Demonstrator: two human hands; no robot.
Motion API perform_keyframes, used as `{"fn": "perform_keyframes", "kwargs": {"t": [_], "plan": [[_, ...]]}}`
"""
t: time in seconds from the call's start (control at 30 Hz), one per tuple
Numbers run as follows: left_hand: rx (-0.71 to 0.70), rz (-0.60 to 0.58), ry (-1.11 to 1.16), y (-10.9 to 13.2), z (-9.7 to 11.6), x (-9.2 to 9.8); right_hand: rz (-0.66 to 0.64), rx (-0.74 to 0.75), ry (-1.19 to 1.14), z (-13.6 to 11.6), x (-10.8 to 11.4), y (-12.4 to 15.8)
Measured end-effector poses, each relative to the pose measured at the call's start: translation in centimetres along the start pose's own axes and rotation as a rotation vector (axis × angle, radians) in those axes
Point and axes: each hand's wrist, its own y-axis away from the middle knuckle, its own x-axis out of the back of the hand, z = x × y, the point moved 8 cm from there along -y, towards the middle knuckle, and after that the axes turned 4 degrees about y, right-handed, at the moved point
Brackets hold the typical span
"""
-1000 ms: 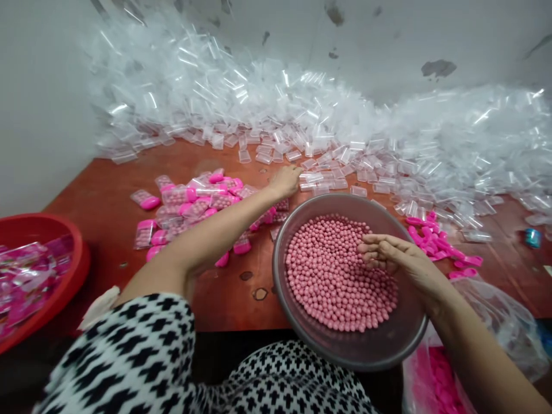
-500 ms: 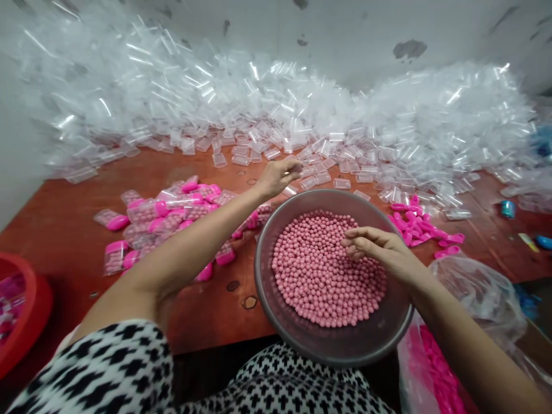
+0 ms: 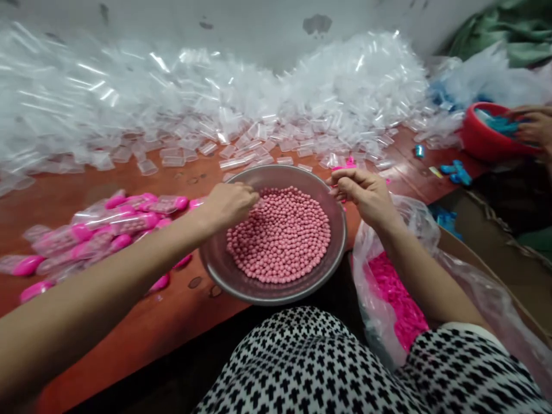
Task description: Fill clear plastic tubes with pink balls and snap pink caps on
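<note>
A grey bowl (image 3: 338,253) holds many round pink beads (image 3: 280,236). My left hand (image 3: 230,204) is over the bowl's left side, its fingers curled down at the edge of the beads. What those fingers hold is hidden; a faint clear edge shows at their tips. At the bowl's right rim is my right hand (image 3: 366,195), thumb and fingers drawn together. Anything between them is too small to make out. Behind its fingers, bright pink plastic pieces (image 3: 349,163) lie on the table, mostly covered by the hand.
Clear plastic tubes (image 3: 172,156) are heaped along the wall. Bead-filled tubes with pink ends (image 3: 103,230) lie left on the red-brown table (image 3: 190,178). A clear bag (image 3: 362,276) of pink pieces stands right. Another person's hand (image 3: 537,126) is at a red bowl (image 3: 487,144) of blue pieces.
My left hand has come back from the clear tubes to the beads. My right hand has moved from above the beads to the bowl's right rim. The view has turned right.
</note>
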Motion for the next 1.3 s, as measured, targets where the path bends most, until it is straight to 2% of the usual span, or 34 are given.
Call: {"fn": "perform_keyframes", "kwargs": {"t": [0.07, 0.13, 0.2, 0.27, 0.37, 0.5, 0.6, 0.7, 0.8, 0.87, 0.9, 0.97, 1.03, 1.1, 1.17, 1.23, 1.3], "plan": [[-0.080, -0.183, -0.201, -1.2, 1.8, -2.6, 0.102, -0.005, 0.004, 0.4, 3.8, 0.3], [-0.145, -0.270, -0.281, -2.5, 4.1, -4.6, 0.185, -0.002, 0.033, 1.2, 7.0, 0.6], [-0.203, -0.272, -0.251, -3.8, 6.5, -5.7, 0.244, 0.001, 0.096, 2.4, 9.5, 0.7], [-0.253, -0.232, -0.162, -4.9, 8.6, -6.3, 0.258, -0.014, 0.207, 4.2, 11.1, 0.6], [-0.226, -0.133, 0.099, -5.9, 9.4, -6.0, 0.186, -0.003, 0.543, 6.5, 11.6, -0.1], [-0.073, 0.000, 0.743, -5.6, 7.4, -4.1, -0.022, 0.093, 1.144, 8.9, 10.4, -1.5], [-0.007, 0.025, 1.209, -4.4, 6.5, -3.0, -0.189, 0.142, 1.393, 10.6, 9.3, -2.4], [0.049, 0.037, 1.380, -2.9, 6.4, -2.3, -0.223, 0.160, 1.430, 11.3, 9.1, -3.1], [0.097, 0.094, 1.448, -1.6, 6.2, -1.8, -0.174, 0.157, 1.432, 10.9, 9.4, -3.1], [0.085, 0.110, 1.469, -0.9, 6.3, -1.7, -0.036, 0.137, 1.329, 9.4, 9.9, -2.7], [0.076, 0.107, 1.473, -0.7, 6.4, -1.8, 0.062, 0.128, 1.205, 8.2, 10.1, -2.3], [0.073, 0.104, 1.484, -0.5, 6.4, -2.2, 0.241, 0.119, 0.837, 5.6, 10.2, -1.1], [0.079, 0.120, 1.497, -0.4, 6.2, -2.4, 0.307, 0.131, 0.482, 3.1, 8.8, 0.2], [0.072, 0.157, 1.514, -0.2, 6.0, -2.3, 0.275, 0.139, 0.287, 0.9, 6.2, 1.2], [0.054, 0.208, 1.531, 0.0, 5.9, -1.7, 0.175, 0.131, 0.195, -0.4, 3.1, 1.7], [0.020, 0.239, 1.498, 0.4, 5.9, -1.1, 0.046, 0.111, 0.212, -0.4, 0.3, 1.8], [-0.023, 0.243, 1.415, 0.8, 6.0, -0.6, -0.083, 0.126, 0.381, 0.1, -1.9, 1.5]]}}
